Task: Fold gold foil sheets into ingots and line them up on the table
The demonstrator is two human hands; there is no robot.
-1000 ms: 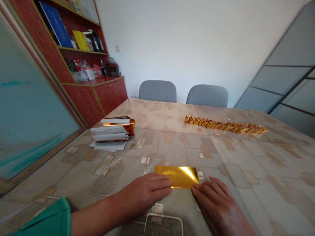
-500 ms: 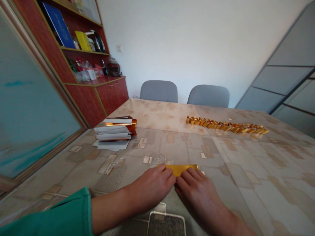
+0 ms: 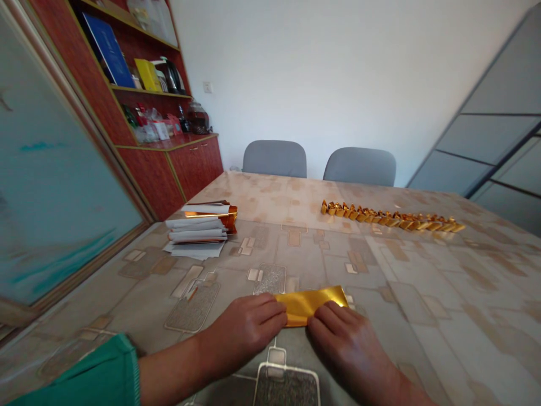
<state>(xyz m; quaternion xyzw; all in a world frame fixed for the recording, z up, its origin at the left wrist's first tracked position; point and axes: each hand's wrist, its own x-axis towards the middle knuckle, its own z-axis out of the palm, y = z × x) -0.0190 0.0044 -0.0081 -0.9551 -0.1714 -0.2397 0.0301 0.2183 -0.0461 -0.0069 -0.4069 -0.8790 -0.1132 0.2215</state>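
Observation:
A folded strip of gold foil lies on the patterned table cover, low in the middle of the view. My left hand presses its left end with the fingertips. My right hand rests on its lower right edge, with the fingers over the fold, so part of the strip is hidden. A green sleeve covers my left forearm at the bottom left.
A stack of white-backed papers and gold foil sheets stands on the table at the left. A long row of small folded gold pieces lies further off. Two grey chairs stand beyond the table, beside a red wooden cabinet.
The foil has gone from a wide flat sheet to a narrower folded strip. My hands came together on it, then parted slightly, and the strip's right end now shows.

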